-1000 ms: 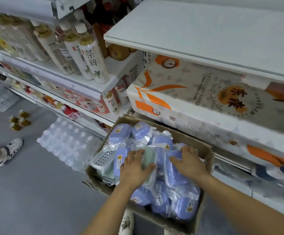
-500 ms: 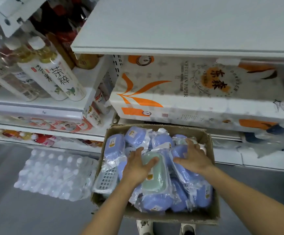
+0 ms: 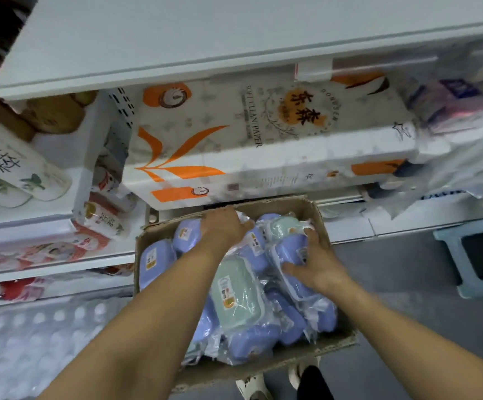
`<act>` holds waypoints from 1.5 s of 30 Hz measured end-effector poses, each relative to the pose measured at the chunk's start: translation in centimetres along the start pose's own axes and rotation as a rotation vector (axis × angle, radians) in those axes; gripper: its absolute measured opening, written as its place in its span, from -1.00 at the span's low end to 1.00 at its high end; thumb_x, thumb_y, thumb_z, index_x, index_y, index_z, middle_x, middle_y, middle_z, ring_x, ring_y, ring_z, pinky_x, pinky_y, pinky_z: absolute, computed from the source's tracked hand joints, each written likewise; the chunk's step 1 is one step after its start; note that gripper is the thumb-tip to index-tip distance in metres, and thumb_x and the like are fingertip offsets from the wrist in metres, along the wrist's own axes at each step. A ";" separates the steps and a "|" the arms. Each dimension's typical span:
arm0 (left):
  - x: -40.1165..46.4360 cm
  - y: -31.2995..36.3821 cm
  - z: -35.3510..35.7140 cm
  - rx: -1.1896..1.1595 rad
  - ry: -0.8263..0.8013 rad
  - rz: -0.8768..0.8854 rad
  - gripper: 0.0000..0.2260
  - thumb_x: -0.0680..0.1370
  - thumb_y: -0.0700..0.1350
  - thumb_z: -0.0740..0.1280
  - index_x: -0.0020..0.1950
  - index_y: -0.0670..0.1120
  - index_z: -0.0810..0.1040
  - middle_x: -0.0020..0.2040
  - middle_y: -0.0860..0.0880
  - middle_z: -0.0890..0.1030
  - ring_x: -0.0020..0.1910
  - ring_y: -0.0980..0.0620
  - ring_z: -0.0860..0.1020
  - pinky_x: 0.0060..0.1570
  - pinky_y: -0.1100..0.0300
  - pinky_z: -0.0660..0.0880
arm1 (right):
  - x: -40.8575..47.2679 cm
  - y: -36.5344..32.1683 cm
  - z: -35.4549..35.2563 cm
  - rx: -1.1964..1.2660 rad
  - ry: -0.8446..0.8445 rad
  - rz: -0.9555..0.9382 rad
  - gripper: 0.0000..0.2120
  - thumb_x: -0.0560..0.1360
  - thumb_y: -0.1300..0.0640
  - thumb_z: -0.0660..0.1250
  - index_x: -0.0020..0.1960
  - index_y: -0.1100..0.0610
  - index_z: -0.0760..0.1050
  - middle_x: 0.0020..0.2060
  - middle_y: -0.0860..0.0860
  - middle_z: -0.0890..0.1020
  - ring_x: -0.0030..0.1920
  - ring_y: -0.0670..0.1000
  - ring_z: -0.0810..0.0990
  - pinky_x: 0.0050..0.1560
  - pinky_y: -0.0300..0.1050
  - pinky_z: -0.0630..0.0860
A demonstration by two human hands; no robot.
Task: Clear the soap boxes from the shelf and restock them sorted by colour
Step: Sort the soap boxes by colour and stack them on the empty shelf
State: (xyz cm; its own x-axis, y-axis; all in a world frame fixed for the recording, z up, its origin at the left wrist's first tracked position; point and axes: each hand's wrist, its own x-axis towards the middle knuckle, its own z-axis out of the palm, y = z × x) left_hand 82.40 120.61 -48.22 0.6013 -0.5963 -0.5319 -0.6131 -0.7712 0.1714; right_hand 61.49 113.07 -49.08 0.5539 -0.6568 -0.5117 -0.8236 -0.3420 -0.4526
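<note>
A cardboard box (image 3: 266, 366) in front of the shelves holds several plastic-wrapped soap boxes, mostly blue (image 3: 154, 260). One green soap box (image 3: 238, 294) lies on top in the middle, and another green one (image 3: 283, 226) sits at the far right. My left hand (image 3: 223, 228) lies palm down on the packs at the box's far edge, its fingertips bent out of sight. My right hand (image 3: 319, 265) grips a blue soap box (image 3: 288, 249) on the right side, thumb below and fingers over its top.
A bare white shelf board (image 3: 234, 33) runs above a big pack of toilet paper (image 3: 263, 140). Drink bottles (image 3: 15, 166) fill the shelves at left. A pack of water bottles (image 3: 32, 342) lies on the floor at left, and a pale blue stool (image 3: 478, 256) stands at right.
My left hand left the green soap box and moved to the far edge of the box. My right hand shifted nearer and closed round a blue soap box. The view tilted further down.
</note>
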 end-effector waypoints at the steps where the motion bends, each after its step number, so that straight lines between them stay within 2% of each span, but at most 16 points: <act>1: 0.3 0.5 0.2 0.022 -0.055 -0.035 -0.29 0.51 0.33 0.26 0.46 -0.13 0.30 0.38 -0.15 0.47 0.33 -0.18 0.45 0.21 0.02 0.41 | -0.1 0.1 0.2 0.008 0.005 0.008 0.01 0.29 -0.31 0.41 0.53 -0.04 -0.06 0.50 0.05 0.17 0.32 0.11 0.46 0.24 0.09 0.48; 3: 1.0 1.1 0.8 0.045 -0.142 -0.059 -0.15 0.42 0.34 0.36 0.51 -0.15 0.21 0.44 -0.16 0.40 0.38 -0.19 0.41 0.27 -0.01 0.42 | -0.3 0.2 0.5 0.010 0.011 0.028 0.00 0.30 -0.30 0.40 0.52 -0.06 -0.10 0.46 0.06 0.24 0.30 0.13 0.46 0.23 0.10 0.48; 6: 1.9 1.5 1.0 0.085 -0.155 -0.057 -0.12 0.31 0.29 0.48 0.45 -0.18 0.31 0.32 -0.14 0.50 0.28 -0.18 0.50 0.20 -0.01 0.50 | -0.3 0.2 0.7 0.026 0.025 0.027 -0.04 0.34 -0.24 0.42 0.51 -0.05 -0.09 0.44 0.07 0.27 0.30 0.15 0.45 0.21 0.09 0.48; 11: 1.0 2.2 -1.0 -0.157 -0.209 -0.034 -0.16 0.34 0.12 0.57 0.44 -0.22 0.28 0.33 -0.14 0.48 0.24 -0.13 0.49 0.00 0.15 0.43 | -0.8 -0.3 0.2 0.080 0.063 0.020 -0.03 0.33 -0.18 0.46 0.53 0.01 -0.02 0.47 0.10 0.23 0.36 0.17 0.38 0.29 0.05 0.43; 14: 0.3 2.2 -2.2 -0.314 -0.247 -0.040 -0.18 0.35 0.07 0.58 0.46 -0.22 0.29 0.36 -0.16 0.46 0.24 -0.16 0.49 0.01 0.13 0.44 | -1.5 -0.8 -1.3 0.162 0.122 -0.004 -0.04 0.34 -0.12 0.50 0.54 0.07 0.03 0.45 0.12 0.28 0.38 0.16 0.36 0.31 0.02 0.40; 18: -1.3 2.8 -4.4 -0.688 -0.137 0.027 -0.26 0.39 -0.11 0.58 0.48 -0.13 0.29 0.31 -0.08 0.44 0.20 -0.10 0.47 0.09 0.08 0.48 | -3.3 -0.8 -5.2 0.277 0.248 -0.020 -0.13 0.38 -0.06 0.49 0.51 0.10 0.09 0.35 0.14 0.41 0.31 0.19 0.43 0.19 0.03 0.46; 20: -2.7 3.3 -5.5 -0.957 -0.096 0.030 -0.40 0.39 -0.11 0.58 0.33 -0.05 0.38 0.25 -0.01 0.49 0.12 -0.06 0.52 0.04 0.05 0.52 | -4.4 -0.1 -7.7 0.346 0.307 -0.013 -0.14 0.40 -0.04 0.49 0.52 0.13 0.09 0.38 0.13 0.40 0.33 0.18 0.42 0.18 -0.02 0.42; 22: -3.8 4.3 -6.1 -1.199 -0.116 0.021 -0.26 0.30 0.00 0.62 0.39 -0.12 0.38 0.28 -0.07 0.56 0.10 -0.07 0.60 -0.05 0.02 0.60 | -5.4 1.0 -10.4 0.431 0.368 -0.011 -0.14 0.39 -0.02 0.51 0.51 0.13 0.11 0.38 0.11 0.42 0.34 0.15 0.43 0.15 -0.11 0.38; 24: -4.9 6.4 -6.3 -1.359 -0.139 -0.015 -0.15 0.32 0.07 0.60 0.48 -0.15 0.29 0.27 -0.14 0.57 0.02 -0.08 0.63 -0.27 0.10 0.61 | -6.3 2.5 -13.0 0.499 0.409 0.008 -0.15 0.39 -0.04 0.51 0.50 0.11 0.13 0.37 0.10 0.42 0.31 0.13 0.45 0.15 -0.11 0.38; 26: -6.3 9.8 -6.3 -1.453 -0.139 -0.027 -0.31 0.43 0.07 0.51 0.45 -0.16 0.35 0.17 -0.15 0.62 -0.08 -0.09 0.63 -0.31 0.13 0.59 | -7.3 4.6 -15.7 0.554 0.449 0.024 -0.19 0.37 -0.06 0.52 0.46 0.08 0.17 0.33 0.09 0.45 0.25 0.11 0.49 0.11 -0.11 0.40; 29: -8.7 16.6 -5.5 -1.503 -0.180 0.026 -0.51 0.47 0.09 0.45 0.30 -0.15 0.52 0.02 -0.15 0.69 -0.09 -0.14 0.61 0.04 -0.05 0.56 | -9.1 8.9 -19.9 0.601 0.509 0.036 -0.21 0.37 -0.08 0.52 0.44 0.06 0.21 0.30 0.03 0.48 0.20 0.05 0.51 0.08 -0.14 0.38; 32: -11.3 24.5 -4.3 -1.533 -0.211 0.088 -0.65 0.53 0.07 0.38 0.20 -0.12 0.55 -0.12 -0.09 0.65 -0.24 -0.03 0.56 -0.21 0.10 0.46 | -11.5 14.8 -24.2 0.619 0.539 0.065 -0.21 0.39 -0.12 0.49 0.47 0.06 0.20 0.31 -0.01 0.46 0.20 0.01 0.48 0.11 -0.13 0.38; 34: -13.0 30.0 -3.3 -1.540 -0.235 0.137 -0.77 0.56 0.00 0.36 0.15 -0.08 0.54 -0.13 -0.06 0.65 -0.24 0.01 0.56 -0.23 0.15 0.45 | -13.1 19.2 -27.1 0.651 0.558 0.088 -0.22 0.39 -0.13 0.48 0.47 0.07 0.20 0.32 -0.01 0.45 0.23 0.02 0.48 0.19 -0.08 0.41; 39: -16.4 42.7 0.6 -1.472 -0.364 0.235 -0.58 0.52 -0.10 0.40 0.34 -0.18 0.45 0.08 -0.15 0.66 -0.21 -0.04 0.64 -0.30 0.12 0.58 | -16.7 30.4 -33.6 0.703 0.599 0.112 -0.26 0.39 -0.13 0.49 0.43 0.08 0.26 0.30 -0.02 0.46 0.22 -0.01 0.48 0.25 -0.06 0.42; 41: -17.4 47.2 2.1 -1.454 -0.404 0.245 -0.56 0.50 -0.14 0.42 0.34 -0.20 0.41 0.19 -0.20 0.62 -0.13 -0.09 0.64 -0.27 0.06 0.61 | -17.7 34.4 -35.7 0.713 0.600 0.128 -0.24 0.37 -0.16 0.49 0.43 0.08 0.27 0.28 0.00 0.48 0.22 0.00 0.51 0.25 -0.03 0.44; 45: -19.0 55.4 4.0 -1.404 -0.473 0.286 -0.59 0.49 -0.19 0.42 0.30 -0.15 0.40 0.19 -0.19 0.61 -0.14 -0.10 0.64 -0.23 0.01 0.64 | -19.3 40.9 -39.3 0.737 0.613 0.197 -0.25 0.37 -0.23 0.47 0.41 0.06 0.28 0.26 -0.01 0.48 0.20 0.02 0.51 0.23 0.00 0.47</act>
State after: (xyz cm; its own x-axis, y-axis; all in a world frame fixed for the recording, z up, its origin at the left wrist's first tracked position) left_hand 34.96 90.06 -31.89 0.1663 -0.8454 -0.5075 0.4608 -0.3884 0.7980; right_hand 12.36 85.33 -29.01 0.0835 -0.9639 -0.2529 -0.4963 0.1799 -0.8493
